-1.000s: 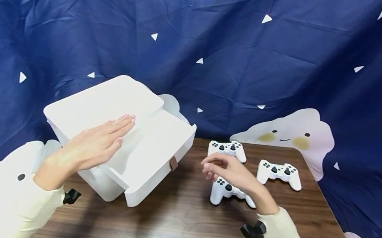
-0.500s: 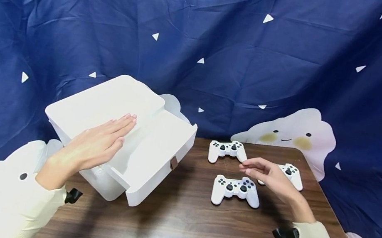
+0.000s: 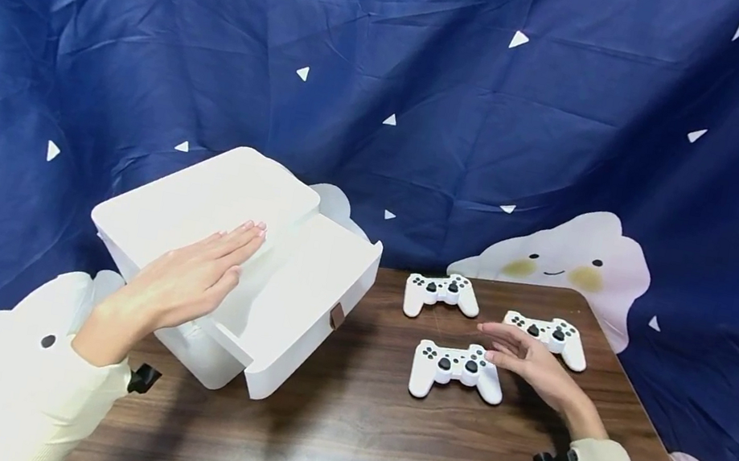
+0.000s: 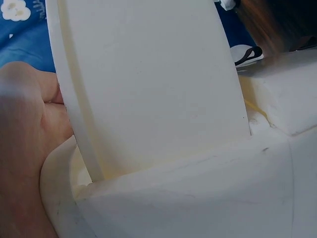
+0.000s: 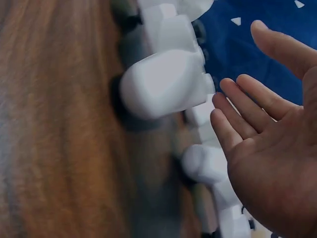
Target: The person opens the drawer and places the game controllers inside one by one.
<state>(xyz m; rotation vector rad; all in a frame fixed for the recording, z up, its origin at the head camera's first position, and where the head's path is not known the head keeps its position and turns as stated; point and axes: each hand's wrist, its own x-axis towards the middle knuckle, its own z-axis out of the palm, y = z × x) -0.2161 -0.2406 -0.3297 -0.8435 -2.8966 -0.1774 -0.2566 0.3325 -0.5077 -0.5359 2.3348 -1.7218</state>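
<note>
A white box point(image 3: 214, 192) stands at an angle on the left, its drawer point(image 3: 314, 274) pulled out toward the right. My left hand point(image 3: 187, 286) rests flat on the box top with straight fingers. In the left wrist view the drawer floor point(image 4: 153, 74) looks bare. Three white game controllers lie on the right: a front one point(image 3: 456, 371), a back one point(image 3: 441, 291) and a right one point(image 3: 566, 345). My right hand point(image 3: 534, 364) hovers between the front and right controllers, holding nothing. Its fingers point(image 5: 242, 106) are extended and apart in the right wrist view.
A brown tab point(image 3: 336, 315) sits on the drawer front. The dark wooden table point(image 3: 376, 452) ends at a right edge beyond the controllers. A blue cloth point(image 3: 440, 71) with white triangles hangs behind.
My right hand has swung right from over the front controller, then come slightly nearer, uncovering part of the right controller. The left hand, box and controllers stay in place.
</note>
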